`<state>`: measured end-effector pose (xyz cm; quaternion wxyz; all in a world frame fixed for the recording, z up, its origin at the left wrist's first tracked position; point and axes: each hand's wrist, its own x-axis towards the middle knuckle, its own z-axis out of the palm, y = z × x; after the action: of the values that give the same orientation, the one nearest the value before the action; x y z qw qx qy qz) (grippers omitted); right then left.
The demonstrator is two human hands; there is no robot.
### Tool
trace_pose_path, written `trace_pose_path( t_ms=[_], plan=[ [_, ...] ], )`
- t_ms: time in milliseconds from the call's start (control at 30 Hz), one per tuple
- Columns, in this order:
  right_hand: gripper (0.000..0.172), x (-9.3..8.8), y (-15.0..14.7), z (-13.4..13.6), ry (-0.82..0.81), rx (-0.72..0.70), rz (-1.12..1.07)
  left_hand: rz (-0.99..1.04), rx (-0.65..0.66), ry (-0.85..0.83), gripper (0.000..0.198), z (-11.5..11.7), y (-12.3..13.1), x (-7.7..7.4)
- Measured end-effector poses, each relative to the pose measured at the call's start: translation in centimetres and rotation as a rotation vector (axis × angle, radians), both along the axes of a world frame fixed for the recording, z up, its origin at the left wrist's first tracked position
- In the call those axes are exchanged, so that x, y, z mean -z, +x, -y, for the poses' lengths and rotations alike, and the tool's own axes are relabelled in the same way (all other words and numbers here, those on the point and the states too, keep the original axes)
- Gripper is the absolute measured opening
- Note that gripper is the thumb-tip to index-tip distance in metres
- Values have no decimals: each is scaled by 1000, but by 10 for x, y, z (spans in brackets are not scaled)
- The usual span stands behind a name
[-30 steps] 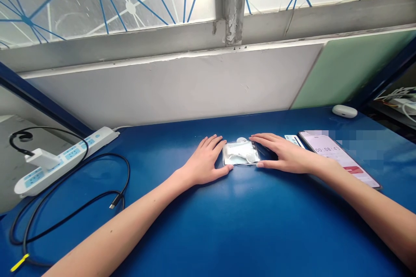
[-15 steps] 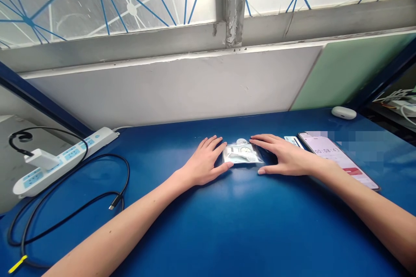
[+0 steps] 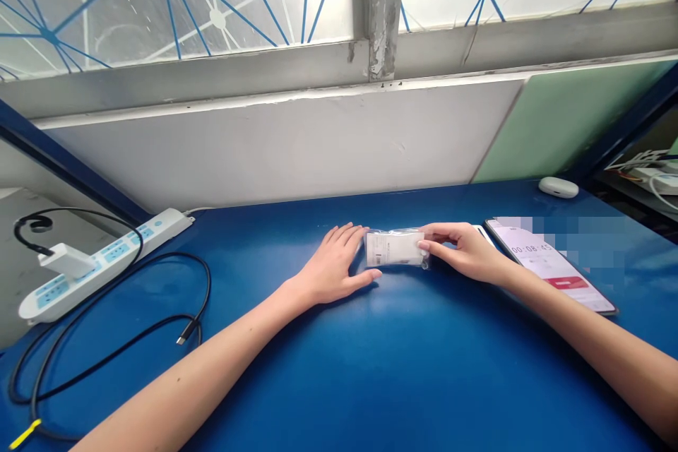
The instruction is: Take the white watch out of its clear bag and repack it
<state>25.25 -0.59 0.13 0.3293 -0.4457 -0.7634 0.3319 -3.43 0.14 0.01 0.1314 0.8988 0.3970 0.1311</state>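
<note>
A small clear plastic packet (image 3: 396,248) with a white card inside shows a side with small print and a barcode. My right hand (image 3: 460,251) pinches its right edge between thumb and fingers. My left hand (image 3: 339,265) rests on the blue table at the packet's left, fingers stretched and thumb apart, holding nothing. Whether the left fingertips touch the packet's edge I cannot tell. Just beyond my right hand lies a light-coloured card (image 3: 484,233), mostly covered by that hand.
A phone (image 3: 551,265) with a running timer lies right of my right hand. A white rounded case (image 3: 558,188) sits at the back right. On the left are a white power strip (image 3: 114,254), a plugged-in charger (image 3: 68,259) and a looped black cable (image 3: 204,282) on the blue table (image 3: 371,381).
My right hand has closed on the packet's right edge. The packet now shows its printed white side instead of the side with the round grey pattern. My left hand has barely moved.
</note>
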Motion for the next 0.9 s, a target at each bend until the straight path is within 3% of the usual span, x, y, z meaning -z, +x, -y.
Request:
trace_pose_path(
  t_ms=[200, 333, 500, 667, 800, 900],
  plan=[
    [43, 5, -3, 0, -68, 86, -29, 96, 30, 10, 103, 1, 0, 1],
    [48, 7, -3, -2, -128, 59, -67, 160, 34, 26, 114, 1, -2, 2],
    [48, 7, -3, -3, -121, 24, 62, 96, 42, 24, 81, 1, -1, -1],
    [43, 1, 0, 0, 120, 77, 315, 48, 37, 23, 73, 2, 2, -4],
    [60, -1, 9, -1, 245, -50, 416, 22, 40, 29, 69, 2, 2, -5],
    [71, 2, 14, -3, 235, -114, 461, 12, 37, 28, 68, 2, 2, -6]
  ],
)
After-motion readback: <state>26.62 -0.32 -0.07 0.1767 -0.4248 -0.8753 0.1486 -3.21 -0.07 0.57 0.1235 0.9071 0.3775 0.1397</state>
